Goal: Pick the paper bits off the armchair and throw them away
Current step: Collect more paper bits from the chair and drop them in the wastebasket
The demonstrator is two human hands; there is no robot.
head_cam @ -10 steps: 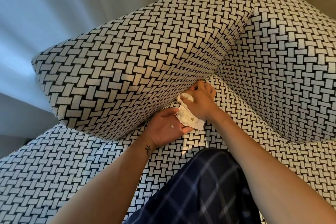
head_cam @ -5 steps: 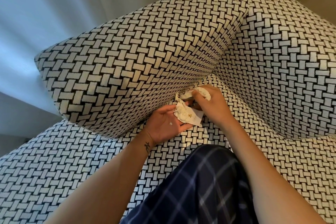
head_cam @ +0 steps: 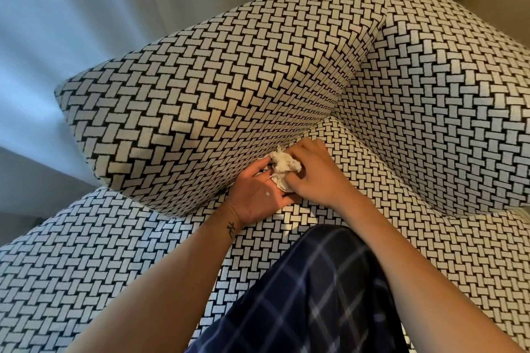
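The armchair (head_cam: 430,100) is covered in black-and-white woven-pattern fabric. A matching cushion (head_cam: 206,88) leans against its left side. Both hands meet on the seat at the cushion's lower edge. My left hand (head_cam: 258,195) lies palm up and cups crumpled white paper bits (head_cam: 282,170). A tiny white scrap (head_cam: 267,193) rests on that palm. My right hand (head_cam: 311,172) presses a crumpled piece onto the pile from the right, fingers curled over it.
My knee in dark blue checked trousers (head_cam: 315,295) rests on the seat (head_cam: 86,266) in front. A pale curtain (head_cam: 86,8) hangs behind the chair at the left. The chair's back and right arm rise close on the right.
The right hand pulled a crumpled piece out from beside the cushion and brought it left onto the paper in the left palm. The flat printed scrap is now covered.
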